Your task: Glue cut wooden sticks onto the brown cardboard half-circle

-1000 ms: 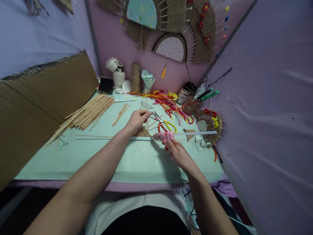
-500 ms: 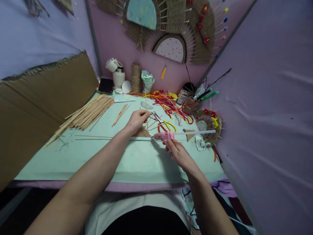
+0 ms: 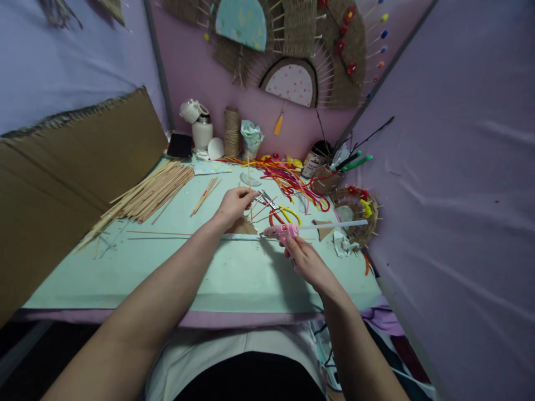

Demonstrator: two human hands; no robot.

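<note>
My left hand (image 3: 234,204) is closed in a pinch on a thin wooden stick (image 3: 249,177) that stands upright over a brown cardboard piece (image 3: 242,226) on the pale green table (image 3: 175,267). My right hand (image 3: 306,262) grips a pink glue gun (image 3: 284,231), its nozzle pointing left toward the cardboard piece. A white glue stick (image 3: 334,225) sticks out of the gun's back to the right.
A pile of long wooden sticks (image 3: 146,195) lies at left beside a big cardboard sheet (image 3: 75,161). Scissors (image 3: 276,209), coloured pipe cleaners (image 3: 292,178), a twine spool (image 3: 232,131), a pen cup (image 3: 324,178) and a woven round piece (image 3: 355,209) crowd the back and right.
</note>
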